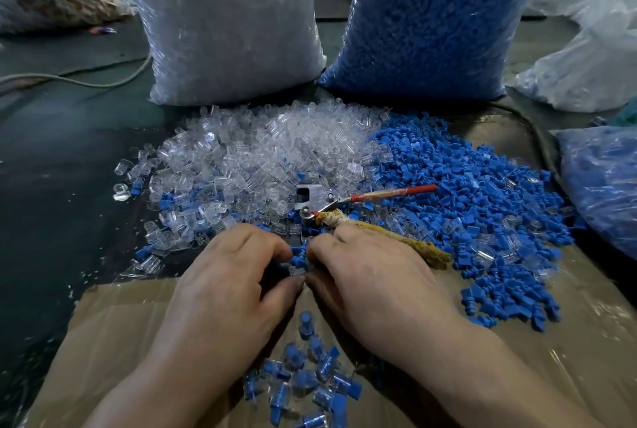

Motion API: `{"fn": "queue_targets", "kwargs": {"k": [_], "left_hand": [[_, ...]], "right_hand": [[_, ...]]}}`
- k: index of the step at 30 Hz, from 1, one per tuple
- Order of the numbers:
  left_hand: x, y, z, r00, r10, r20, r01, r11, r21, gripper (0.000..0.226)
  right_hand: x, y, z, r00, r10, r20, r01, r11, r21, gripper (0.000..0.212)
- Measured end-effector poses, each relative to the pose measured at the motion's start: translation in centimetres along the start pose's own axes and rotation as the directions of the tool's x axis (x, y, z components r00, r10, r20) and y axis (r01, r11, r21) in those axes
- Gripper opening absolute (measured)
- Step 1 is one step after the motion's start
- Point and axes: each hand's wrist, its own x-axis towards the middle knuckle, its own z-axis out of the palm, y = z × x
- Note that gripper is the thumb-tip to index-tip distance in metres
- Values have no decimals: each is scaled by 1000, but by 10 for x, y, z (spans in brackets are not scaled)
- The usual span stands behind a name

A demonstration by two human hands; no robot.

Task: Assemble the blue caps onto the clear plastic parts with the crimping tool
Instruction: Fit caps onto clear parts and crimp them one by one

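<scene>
We find a blue cap (297, 253) seated against a clear part (297, 271), just nearer the person than the crimping tool (322, 201). The pair's long axis runs away from the person, cap at the far end. Both grips are narrow: the left hand (227, 283) pinches the clear part and the right hand (372, 283) the blue cap, as far as we can tell. The tool lies unheld, long axis crosswise, head pointing left, handles splayed right. Left of and beyond the tool is the clear pile (262, 148); right of it, the blue pile (482, 207). Assembled pieces (303, 379) lie on cardboard (113, 324), well nearer than the tool, all on the bench (62, 151).
</scene>
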Motion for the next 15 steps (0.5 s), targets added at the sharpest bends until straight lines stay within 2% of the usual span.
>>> {"fn": "queue_targets", "kwargs": {"k": [9, 15], "left_hand": [[0, 3, 1, 999, -35, -11, 34, 999, -30, 21], [-2, 3, 2, 999, 29, -17, -30, 997, -77, 27]], "right_hand": [[-1, 4, 2, 998, -3, -67, 8, 997, 80, 16], [-2, 3, 1, 996, -22, -84, 37, 983, 180, 18]]}}
